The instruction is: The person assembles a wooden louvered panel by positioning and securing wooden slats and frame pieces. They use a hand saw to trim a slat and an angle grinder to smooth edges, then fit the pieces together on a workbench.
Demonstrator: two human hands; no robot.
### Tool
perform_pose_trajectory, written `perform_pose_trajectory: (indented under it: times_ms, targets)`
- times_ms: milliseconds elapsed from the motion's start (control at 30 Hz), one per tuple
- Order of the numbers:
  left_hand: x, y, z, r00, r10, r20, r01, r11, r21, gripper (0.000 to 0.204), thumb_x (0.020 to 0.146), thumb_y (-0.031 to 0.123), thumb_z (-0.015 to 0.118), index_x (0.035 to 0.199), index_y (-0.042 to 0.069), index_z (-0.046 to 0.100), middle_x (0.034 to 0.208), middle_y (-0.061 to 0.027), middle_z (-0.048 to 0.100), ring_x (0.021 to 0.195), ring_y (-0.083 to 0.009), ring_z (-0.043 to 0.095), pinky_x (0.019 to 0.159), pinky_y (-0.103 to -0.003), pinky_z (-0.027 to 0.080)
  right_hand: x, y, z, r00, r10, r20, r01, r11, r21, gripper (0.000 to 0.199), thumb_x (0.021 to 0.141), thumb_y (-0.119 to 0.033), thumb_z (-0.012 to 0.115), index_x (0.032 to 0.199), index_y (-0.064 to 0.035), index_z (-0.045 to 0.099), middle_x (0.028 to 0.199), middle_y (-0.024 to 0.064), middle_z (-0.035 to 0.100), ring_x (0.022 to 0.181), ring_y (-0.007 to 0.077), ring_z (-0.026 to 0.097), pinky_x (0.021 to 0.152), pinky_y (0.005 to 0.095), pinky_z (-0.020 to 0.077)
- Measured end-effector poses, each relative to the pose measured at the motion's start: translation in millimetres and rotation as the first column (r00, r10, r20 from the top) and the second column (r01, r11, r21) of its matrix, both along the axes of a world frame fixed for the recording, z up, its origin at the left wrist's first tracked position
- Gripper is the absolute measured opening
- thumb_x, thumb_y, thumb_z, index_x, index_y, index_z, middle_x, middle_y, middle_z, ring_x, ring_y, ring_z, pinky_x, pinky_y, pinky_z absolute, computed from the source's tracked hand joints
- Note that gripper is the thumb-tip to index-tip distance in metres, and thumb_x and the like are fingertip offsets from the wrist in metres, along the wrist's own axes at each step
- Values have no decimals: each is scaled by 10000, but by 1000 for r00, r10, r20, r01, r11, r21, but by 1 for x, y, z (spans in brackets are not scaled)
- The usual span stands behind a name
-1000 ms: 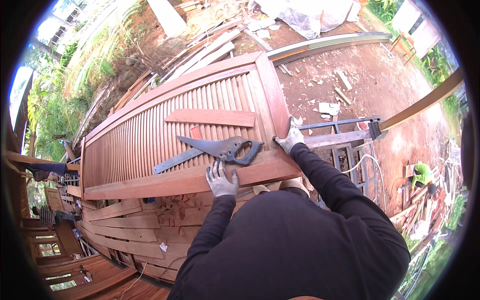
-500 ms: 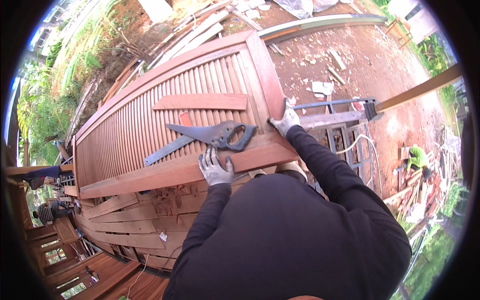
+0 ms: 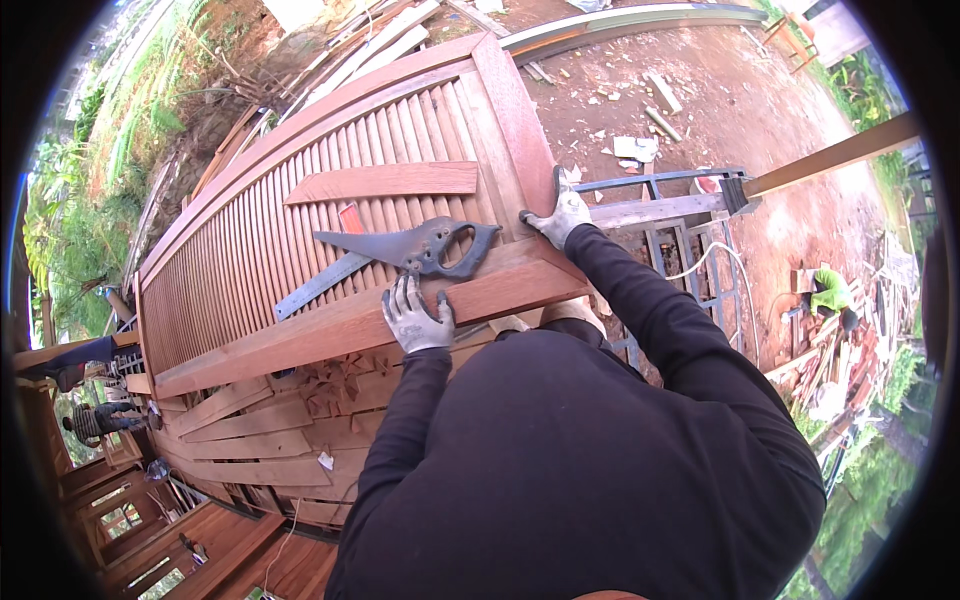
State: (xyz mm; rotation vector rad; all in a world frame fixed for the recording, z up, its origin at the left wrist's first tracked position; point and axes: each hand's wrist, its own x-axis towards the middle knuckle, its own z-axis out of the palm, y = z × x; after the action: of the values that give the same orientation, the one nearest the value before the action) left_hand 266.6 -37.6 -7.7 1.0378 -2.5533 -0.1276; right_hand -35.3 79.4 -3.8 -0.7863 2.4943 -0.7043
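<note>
A large louvered wooden panel (image 3: 330,345), like a shutter or door, lies flat in front of me. On its slats rest a handsaw (image 3: 400,243) with a dark handle, a metal ruler (image 3: 318,288) partly under the saw, a small orange-red piece (image 3: 349,218) and a loose wood strip (image 3: 385,182) cut at a slant. My left hand (image 3: 415,315), in a pale work glove, is open, its fingers spread on the near rail below the saw. At the right end my gloved right hand (image 3: 562,212) grips the panel's edge, thumb on top; some fingers are hidden.
A dark metal frame (image 3: 690,245) with a pale cable stands right of the panel. Planks (image 3: 250,445) and wood offcuts lie below its near side. A person in bright green (image 3: 830,290) crouches far right; another person (image 3: 95,422) is at far left. Timber lies beyond.
The panel, with the saw, ruler and strip on it, sits slightly higher and further left in view. Both hands appear shifted the same way, keeping their places on the panel.
</note>
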Motion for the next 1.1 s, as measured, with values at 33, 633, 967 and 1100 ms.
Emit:
perform_pose_trajectory:
  times_ms: [33,633,967,1100]
  targets:
    - [0,0,-1,1000,3,0,-3,1000,0,616,858,352,638,1333,-19,513,1365,-203,524,1348,-335,433,1195,-517,239,1,1,2,1000,1,7,-1,1000,-9,1230,756,-524,801,1562,66,83,1473,319,423,1366,383,456,1149,380,364]
    - [3,3,4,989,-9,-147,18,998,55,612,809,271,716,1331,16,523,1325,-183,534,1318,-384,428,1159,-532,278,4,17,15,997,76,-9,-75,993,88,1127,831,-534,728,1556,73,114,1523,282,379,1414,360,393,1158,380,352]
    - [-79,12,72,948,-69,-310,161,946,280,617,796,173,728,1353,11,519,1355,-213,515,1317,-420,441,1132,-496,336,43,146,-16,933,33,358,69,961,-268,425,895,-107,625,1318,-65,631,1266,172,665,1178,302,633,1031,371,483]
    - [-167,-12,62,945,-243,-219,308,887,344,607,872,197,708,1409,18,490,1408,-225,503,1346,-383,439,1143,-458,338,38,161,-41,913,40,406,127,918,-375,317,902,-187,608,1194,-101,695,1118,146,720,1052,292,680,923,366,522]
